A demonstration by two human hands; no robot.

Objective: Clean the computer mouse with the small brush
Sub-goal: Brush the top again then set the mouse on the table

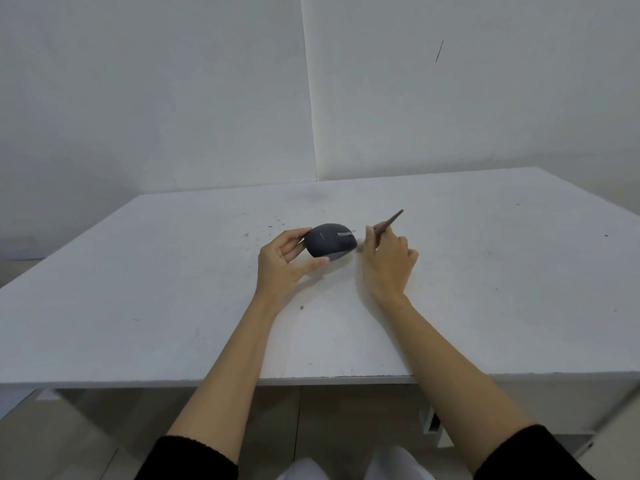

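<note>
No brand, label or readable writing anywhere; only a pale grey strip down the middle of the dark grey, rounded plastic computer mouse (330, 241), where the wheel sits.

Left hand (282, 263) clamped on the computer mouse from its left end: thumb under the near lower edge, fingertips curled over the far upper edge, palm turned toward the right. Mouse tipped up on its side, top shell facing the camera, at or just above the white, scuffed flat surface (485, 271) near its centre; contact with the surface not clear.

Right hand (386, 259) just to the right of the mouse, back of the hand toward the camera, fingers closed together around the thin, dark brown handle of the small brush (389, 224). Handle angled up and away to the right, its far end pointing toward the back wall. Bristle end hidden behind the fingers and blurred; touching the mouse or not, impossible to tell.

Both forearms bare, stretched forward from the near edge of the surface and converging toward the mouse, with black sleeves (187, 459) pushed up at the bottom of the view. Dark specks and smudges scattered on the surface around the mouse.
</note>
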